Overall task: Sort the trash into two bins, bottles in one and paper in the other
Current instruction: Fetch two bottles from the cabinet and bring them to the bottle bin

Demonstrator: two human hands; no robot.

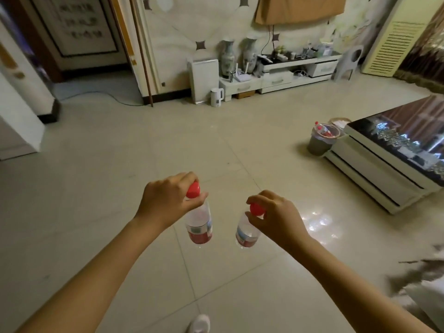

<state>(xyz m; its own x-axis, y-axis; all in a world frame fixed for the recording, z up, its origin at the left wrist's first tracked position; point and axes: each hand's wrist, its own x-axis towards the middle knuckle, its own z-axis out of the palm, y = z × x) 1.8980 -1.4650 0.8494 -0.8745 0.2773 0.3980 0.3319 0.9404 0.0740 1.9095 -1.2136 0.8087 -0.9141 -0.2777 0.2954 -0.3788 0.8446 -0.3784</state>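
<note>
My left hand [168,200] grips the red cap of a clear plastic bottle [199,227] with a red and white label, which hangs upright below it. My right hand [276,217] holds a second, similar bottle [247,234] by its red cap. Both bottles hang over the tiled floor in front of me. Far ahead to the right stands a grey bin [322,143] lined with a clear bag, with red-capped bottles in it. Right behind it a second bin [338,122] holds white paper.
A low coffee table [384,169] with a glossy dark top and white drawers stands at the right, beside the bins. A TV stand [288,75], vases and a white kettle [217,97] line the far wall. My white shoe [199,324] shows at the bottom.
</note>
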